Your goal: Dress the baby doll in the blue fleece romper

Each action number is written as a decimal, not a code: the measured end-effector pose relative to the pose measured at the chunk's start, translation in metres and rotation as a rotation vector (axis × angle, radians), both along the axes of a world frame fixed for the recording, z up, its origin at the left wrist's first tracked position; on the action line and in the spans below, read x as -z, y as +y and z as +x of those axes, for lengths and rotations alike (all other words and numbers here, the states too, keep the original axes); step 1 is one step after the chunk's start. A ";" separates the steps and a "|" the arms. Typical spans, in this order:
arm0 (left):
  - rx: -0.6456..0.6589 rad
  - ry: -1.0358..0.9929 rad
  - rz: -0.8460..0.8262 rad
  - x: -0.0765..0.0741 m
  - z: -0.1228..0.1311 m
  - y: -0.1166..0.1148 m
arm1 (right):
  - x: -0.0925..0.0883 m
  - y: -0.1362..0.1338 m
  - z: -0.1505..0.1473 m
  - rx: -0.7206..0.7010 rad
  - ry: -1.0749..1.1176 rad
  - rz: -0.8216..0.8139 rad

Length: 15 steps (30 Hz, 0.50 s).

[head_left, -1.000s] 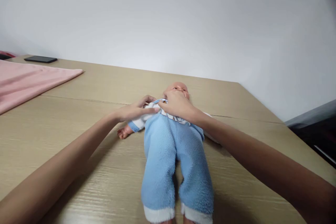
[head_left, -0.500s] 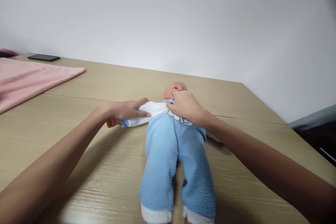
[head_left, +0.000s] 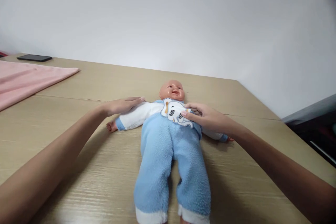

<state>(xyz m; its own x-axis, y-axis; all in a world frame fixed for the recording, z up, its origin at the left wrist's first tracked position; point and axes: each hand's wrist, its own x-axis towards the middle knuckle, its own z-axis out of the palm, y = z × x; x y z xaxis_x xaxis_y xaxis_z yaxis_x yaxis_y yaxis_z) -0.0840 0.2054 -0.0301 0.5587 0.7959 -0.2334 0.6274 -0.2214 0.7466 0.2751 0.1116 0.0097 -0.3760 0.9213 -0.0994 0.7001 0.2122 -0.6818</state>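
Observation:
A baby doll (head_left: 168, 140) in a fluffy blue and white suit lies on its back on the wooden table (head_left: 105, 168), head away from me. An elephant patch (head_left: 173, 112) shows on its chest. My left hand (head_left: 122, 105) rests flat, fingers stretched out, along the doll's white sleeve (head_left: 136, 116) at its shoulder. My right hand (head_left: 207, 117) lies on the doll's chest beside the patch, fingers extended and touching the fabric. Neither hand grips anything.
A pink cloth (head_left: 23, 82) is spread over the table's far left. A black phone (head_left: 34, 57) lies beyond it near the white wall. The table's right edge drops to a dark floor area (head_left: 315, 129).
Both hands have come away from the doll's collar and spread apart. The face and elephant patch are now uncovered, and the doll's arms lie out to the sides.

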 end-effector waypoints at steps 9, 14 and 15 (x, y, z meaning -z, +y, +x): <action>0.314 -0.188 -0.167 0.018 0.010 0.036 | 0.058 -0.034 0.048 0.171 -0.035 0.491; 0.145 -0.385 -0.216 0.033 0.019 0.033 | 0.083 -0.042 0.056 0.175 -0.051 0.584; 0.094 -0.425 -0.215 0.036 0.022 0.031 | 0.086 -0.043 0.055 0.181 -0.056 0.610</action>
